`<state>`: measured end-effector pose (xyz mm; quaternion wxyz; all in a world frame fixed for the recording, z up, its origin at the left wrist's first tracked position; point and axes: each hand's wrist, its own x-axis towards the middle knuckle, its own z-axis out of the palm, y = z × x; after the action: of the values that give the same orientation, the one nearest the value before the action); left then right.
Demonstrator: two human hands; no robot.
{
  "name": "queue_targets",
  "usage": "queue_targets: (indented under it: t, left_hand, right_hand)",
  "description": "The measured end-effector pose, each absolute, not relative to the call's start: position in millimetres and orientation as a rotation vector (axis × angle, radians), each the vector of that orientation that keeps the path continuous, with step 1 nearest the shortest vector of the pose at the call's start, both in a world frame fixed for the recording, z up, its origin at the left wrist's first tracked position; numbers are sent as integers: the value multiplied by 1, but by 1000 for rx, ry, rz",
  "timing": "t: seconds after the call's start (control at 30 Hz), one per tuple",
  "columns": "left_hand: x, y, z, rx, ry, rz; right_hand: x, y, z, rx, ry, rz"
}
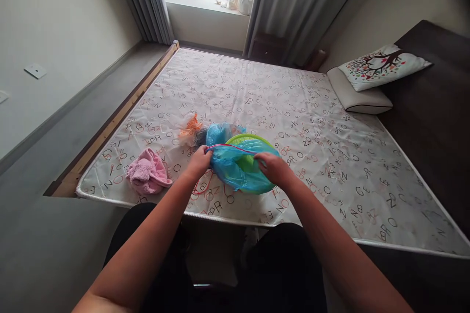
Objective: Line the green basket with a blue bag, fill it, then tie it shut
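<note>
Presently, the translucent blue plastic bag [228, 172] is located at the centre of the frame, on the white, letter-printed mattress [275, 95]. The left hand [201, 160] grips the bag at its left edge; the right hand [272, 168] pinches it at the right edge. A thin red cord [235, 147] spans both hands. The lime-green, round-rimmed object [249, 136] shows behind and through the bag; whether it is inside cannot be determined. A crumpled pink plush cloth [147, 173] lies lower left of centre.
</note>
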<state>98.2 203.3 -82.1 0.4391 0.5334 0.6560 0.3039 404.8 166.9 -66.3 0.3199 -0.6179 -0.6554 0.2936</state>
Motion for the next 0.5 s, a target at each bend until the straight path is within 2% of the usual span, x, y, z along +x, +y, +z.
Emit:
queue_targets:
  t: [0.1, 0.17, 0.27, 0.33, 0.5]
  left_hand:
    - [101, 186, -94, 1290, 1628, 792]
    - [108, 177, -101, 1169, 1581, 842]
    - [122, 175, -109, 974, 1505, 865]
    - [129, 180, -111, 920, 1496, 874]
    - [125, 195, -108, 972, 1601, 957]
  right_hand:
    - [437, 137, -76, -1769, -1806, 337]
    - [448, 125, -92, -1918, -1557, 200]
    - [452, 124, -120, -1945, -1100, 555]
    - [449, 128, -129, -1871, -1016, 753]
    - [439, 116, -125, -1861, -1048, 828]
